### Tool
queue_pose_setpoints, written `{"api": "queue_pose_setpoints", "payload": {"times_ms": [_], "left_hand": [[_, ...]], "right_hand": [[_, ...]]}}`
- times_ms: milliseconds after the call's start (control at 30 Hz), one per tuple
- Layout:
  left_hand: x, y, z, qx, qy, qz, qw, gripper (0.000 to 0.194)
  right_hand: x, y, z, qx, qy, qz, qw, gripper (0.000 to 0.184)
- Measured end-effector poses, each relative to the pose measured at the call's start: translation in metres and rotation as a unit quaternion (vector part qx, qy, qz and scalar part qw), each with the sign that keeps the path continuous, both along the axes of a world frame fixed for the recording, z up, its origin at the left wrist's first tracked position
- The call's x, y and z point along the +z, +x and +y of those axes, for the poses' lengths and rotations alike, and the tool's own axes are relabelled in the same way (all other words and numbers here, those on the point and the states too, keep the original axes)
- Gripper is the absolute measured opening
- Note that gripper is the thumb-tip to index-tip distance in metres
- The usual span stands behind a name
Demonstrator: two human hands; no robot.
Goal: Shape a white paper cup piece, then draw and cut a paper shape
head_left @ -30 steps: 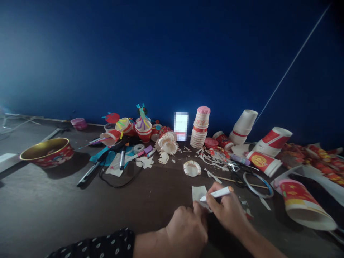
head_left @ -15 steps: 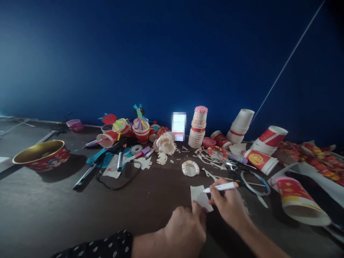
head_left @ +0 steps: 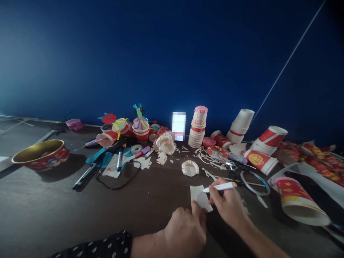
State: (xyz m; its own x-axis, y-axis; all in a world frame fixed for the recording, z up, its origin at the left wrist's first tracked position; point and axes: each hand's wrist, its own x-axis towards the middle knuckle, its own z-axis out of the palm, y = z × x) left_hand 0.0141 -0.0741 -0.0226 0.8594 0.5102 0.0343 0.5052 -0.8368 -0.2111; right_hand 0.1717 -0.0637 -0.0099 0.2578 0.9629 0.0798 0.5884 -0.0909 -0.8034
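Shifted marker (head_left: 225,186) in right hand (head_left: 229,203)

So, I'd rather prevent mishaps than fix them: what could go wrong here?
The white pen in the right hand might mark the left hand, whose fingers rest on the paper near its tip. The right hand could also bump the scissors lying just beyond it. The red cup, on its side, may roll if knocked.

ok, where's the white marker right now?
Head view, right of centre, low: the white marker is in the right hand, its tip by the right edge of the small paper piece under the left hand's fingertips.
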Motion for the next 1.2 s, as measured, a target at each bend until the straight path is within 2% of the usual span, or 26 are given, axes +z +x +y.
{"api": "queue_pose_setpoints", "payload": {"times_ms": [167,467,700,967,1200], "left_hand": [[-0.003,0.001,0.0,0.011,0.012,-0.017,1.0,0.037],[0.004,0.0,-0.001,0.011,-0.008,0.001,1.0,0.036],[0.0,-0.001,0.0,0.007,0.002,-0.01,1.0,0.036],[0.007,0.0,0.0,0.003,-0.014,0.011,1.0,0.036],[0.0,-0.002,0.0,-0.01,0.0,0.0,1.0,0.038]], "right_hand": [[0.0,0.001,0.001,0.001,0.006,-0.003,1.0,0.021],[0.002,-0.001,0.0,0.002,-0.002,-0.013,1.0,0.019],[0.004,0.0,0.0,0.012,0.002,-0.055,0.998,0.017],[0.006,-0.001,-0.002,0.019,-0.001,-0.051,0.999,0.015],[0.008,-0.001,-0.002,0.019,0.003,-0.071,0.997,0.014]]}}
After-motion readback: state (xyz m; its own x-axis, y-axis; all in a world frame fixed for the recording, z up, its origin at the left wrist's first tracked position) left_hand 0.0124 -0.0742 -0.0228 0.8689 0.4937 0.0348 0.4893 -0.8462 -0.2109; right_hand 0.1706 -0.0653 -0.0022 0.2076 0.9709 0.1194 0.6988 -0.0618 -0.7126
